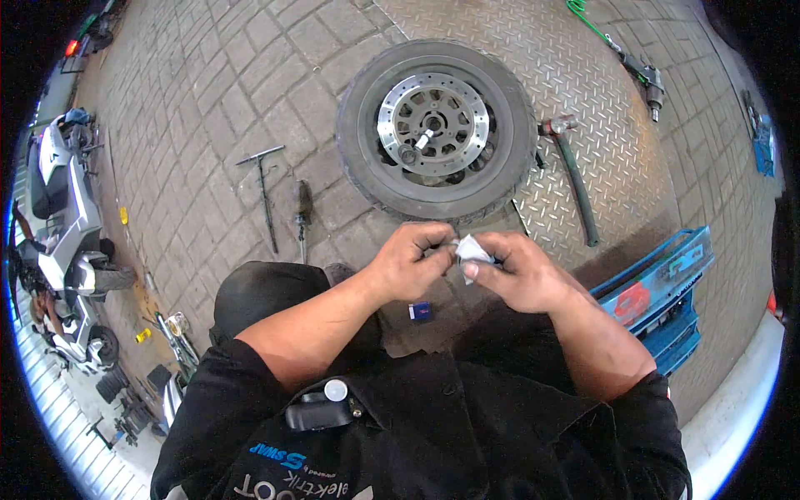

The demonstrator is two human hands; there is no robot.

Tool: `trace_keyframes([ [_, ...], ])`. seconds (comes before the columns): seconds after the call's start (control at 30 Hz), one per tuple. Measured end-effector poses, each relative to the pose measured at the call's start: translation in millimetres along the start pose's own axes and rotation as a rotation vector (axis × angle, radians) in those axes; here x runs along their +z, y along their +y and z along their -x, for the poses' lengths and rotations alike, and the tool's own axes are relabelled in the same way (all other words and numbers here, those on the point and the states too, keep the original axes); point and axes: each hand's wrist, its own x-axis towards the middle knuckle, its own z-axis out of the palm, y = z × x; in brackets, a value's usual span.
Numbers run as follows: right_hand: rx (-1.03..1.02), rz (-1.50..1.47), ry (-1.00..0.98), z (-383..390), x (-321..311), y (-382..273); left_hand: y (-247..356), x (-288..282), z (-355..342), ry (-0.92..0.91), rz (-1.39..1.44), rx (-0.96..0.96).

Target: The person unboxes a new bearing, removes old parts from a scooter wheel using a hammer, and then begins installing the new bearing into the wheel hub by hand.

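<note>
My right hand [518, 271] is closed on a crumpled white wrapper [472, 250], which sticks out between thumb and fingers. My left hand [414, 262] meets it in a pinch; something small may sit at its fingertips, but I cannot make it out. Just beyond both hands a tyred wheel [353, 137] lies flat, its drilled brake disc [475, 142] facing up. On the hub rest a small white piece [425, 139] and a dark ring [407, 154]. Below my hands a small blue box [421, 312] lies on the paving between my knees.
Left of the wheel lie a T-handle wrench [265, 192] and a screwdriver [302, 212]. To its right, a hammer [577, 179] and an air tool [646, 79] lie by a metal tread plate [621, 158]. A blue metal tool box [658, 287] stands near right; scooters [71, 225] stand far left.
</note>
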Motion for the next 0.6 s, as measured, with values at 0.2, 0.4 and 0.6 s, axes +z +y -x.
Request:
trace_keyframes([
  [0.2, 0.111, 0.062, 0.132, -1, 8, 23, 13, -2, -2, -0.003, -0.066, -0.029],
  [0.4, 0.149, 0.170, 0.141, -5, 14, 12, 9, -1, -1, -0.072, 0.067, -0.189],
  [0.6, 0.041, 0.053, 0.206, -1, 17, 15, 26, 6, 0, 0.127, -0.207, -0.035],
])
